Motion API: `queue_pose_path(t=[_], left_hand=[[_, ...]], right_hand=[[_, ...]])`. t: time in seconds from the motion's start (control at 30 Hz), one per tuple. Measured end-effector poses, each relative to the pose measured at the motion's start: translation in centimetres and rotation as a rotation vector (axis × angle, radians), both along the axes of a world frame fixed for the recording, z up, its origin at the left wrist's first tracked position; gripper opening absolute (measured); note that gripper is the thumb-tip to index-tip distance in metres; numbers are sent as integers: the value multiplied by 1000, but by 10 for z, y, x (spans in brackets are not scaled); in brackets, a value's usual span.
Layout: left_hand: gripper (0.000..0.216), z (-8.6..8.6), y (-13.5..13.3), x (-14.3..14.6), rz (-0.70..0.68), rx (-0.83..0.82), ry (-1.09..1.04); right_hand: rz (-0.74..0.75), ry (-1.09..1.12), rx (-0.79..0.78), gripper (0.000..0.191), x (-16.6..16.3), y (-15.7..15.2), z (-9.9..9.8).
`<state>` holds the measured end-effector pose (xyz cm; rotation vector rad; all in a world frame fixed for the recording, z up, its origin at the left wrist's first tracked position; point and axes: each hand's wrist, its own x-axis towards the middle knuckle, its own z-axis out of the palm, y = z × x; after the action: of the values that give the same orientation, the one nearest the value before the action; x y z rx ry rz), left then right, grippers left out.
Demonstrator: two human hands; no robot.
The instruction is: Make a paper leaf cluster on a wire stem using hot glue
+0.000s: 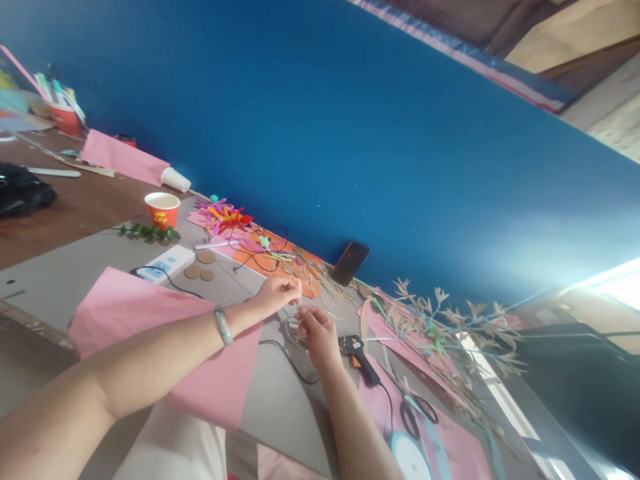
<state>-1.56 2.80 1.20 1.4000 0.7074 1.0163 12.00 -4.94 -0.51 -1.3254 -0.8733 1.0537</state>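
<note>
A deep blue wall (300, 120) fills most of the background, its surface smooth and marked by a few tiny pale specks. It runs on a slant through the tilted view, ending at the top in a pale, pinkish trim (465, 53). Past that edge, brown and beige surfaces (570, 33) show, blurred, beside a pale grey, mottled area (620, 120). Strong light comes in at the right — a white glare (620, 287) that leaves a soft sheen on the blue. Below it stands a large dark panel (575, 380), too blurred to identify. A grey tabletop (285, 413) meets a brown, wood-toned surface (115, 240) at left.
</note>
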Motion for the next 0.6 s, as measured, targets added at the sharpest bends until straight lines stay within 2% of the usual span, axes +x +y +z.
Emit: queue_pose_path(t=[0.6], left_hand=[[14, -4, 5, 2, 39, -10, 1]], right_hand=[[12, 167, -42, 29, 1, 0, 2]])
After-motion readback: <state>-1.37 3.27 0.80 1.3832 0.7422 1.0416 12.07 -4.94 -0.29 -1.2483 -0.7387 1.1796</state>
